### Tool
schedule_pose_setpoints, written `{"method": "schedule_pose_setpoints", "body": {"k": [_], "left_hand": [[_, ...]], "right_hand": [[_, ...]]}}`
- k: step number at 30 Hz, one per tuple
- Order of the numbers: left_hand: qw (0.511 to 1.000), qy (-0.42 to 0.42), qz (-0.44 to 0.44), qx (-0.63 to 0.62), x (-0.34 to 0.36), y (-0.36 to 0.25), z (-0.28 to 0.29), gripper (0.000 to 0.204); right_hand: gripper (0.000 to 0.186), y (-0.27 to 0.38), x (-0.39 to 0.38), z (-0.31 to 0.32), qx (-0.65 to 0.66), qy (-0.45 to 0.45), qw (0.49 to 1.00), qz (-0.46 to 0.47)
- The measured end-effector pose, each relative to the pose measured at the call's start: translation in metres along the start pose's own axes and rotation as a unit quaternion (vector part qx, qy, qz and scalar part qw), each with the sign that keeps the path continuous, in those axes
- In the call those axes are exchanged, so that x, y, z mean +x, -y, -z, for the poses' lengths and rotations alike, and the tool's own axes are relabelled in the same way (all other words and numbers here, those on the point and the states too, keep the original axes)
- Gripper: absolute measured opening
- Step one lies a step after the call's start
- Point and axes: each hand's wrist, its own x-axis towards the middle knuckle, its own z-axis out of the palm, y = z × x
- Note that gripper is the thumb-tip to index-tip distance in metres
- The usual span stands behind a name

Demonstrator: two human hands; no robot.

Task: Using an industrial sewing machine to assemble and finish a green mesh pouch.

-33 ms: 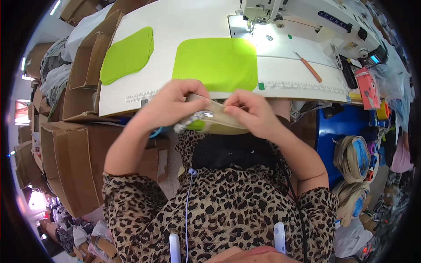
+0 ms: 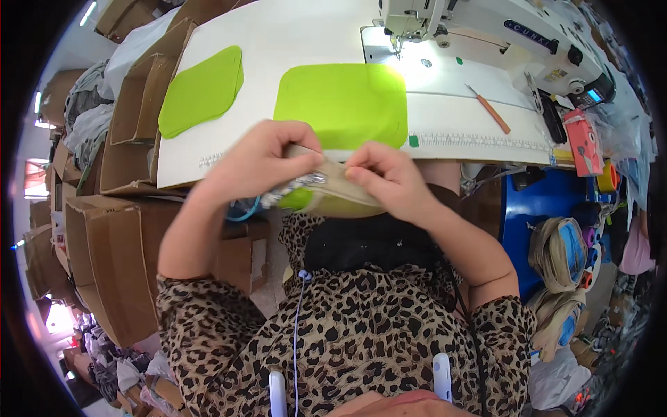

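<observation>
Over my lap, just in front of the table edge, I hold a beige fabric piece (image 2: 344,190). A lime green part and a shiny grey-white strip show at its left end. My left hand (image 2: 278,156) is closed on its upper left edge, thumb against the cloth. With thumb and fingers pinched, my right hand (image 2: 390,179) grips its upper right edge. Beyond my hands a lime green rounded fabric panel (image 2: 340,104) lies flat on the white table (image 2: 278,35), its right corner near the machine's light. More lime green panels (image 2: 201,90) lie stacked to the left.
A white sewing machine (image 2: 556,52) stands at the far right. Near it lie an orange-handled seam ripper (image 2: 493,113) and a pink box (image 2: 583,142). A printed ruler (image 2: 479,141) runs along the table's front. Cardboard boxes (image 2: 114,267) crowd the left; beige-and-blue fabric pieces (image 2: 558,254) are at right.
Both hands and the beige fabric piece have shifted slightly left. The table and panels sit slightly lower in view. Both grips stay closed.
</observation>
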Motion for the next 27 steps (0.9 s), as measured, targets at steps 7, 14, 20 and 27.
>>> {"method": "schedule_pose_setpoints", "body": {"k": [7, 14, 20, 27], "left_hand": [[0.890, 0.002, -0.077, 0.448, 0.075, -0.092, 0.044, 0.019], [0.918, 0.179, -0.072, 0.345, 0.166, -0.018, 0.012, 0.020], [0.920, 0.090, -0.164, 0.344, 0.158, 0.029, -0.011, 0.016], [0.923, 0.038, -0.131, 0.360, 0.151, 0.036, -0.002, 0.017]], "right_hand": [[0.010, 0.001, 0.049, -0.039, 0.226, -0.245, 0.926, 0.180], [0.017, -0.035, 0.019, 0.017, 0.035, -0.222, 0.973, 0.060], [0.022, -0.023, 0.009, 0.036, -0.408, -0.152, 0.897, 0.082], [0.016, -0.013, 0.035, 0.039, -0.488, -0.107, 0.857, 0.126]]}}
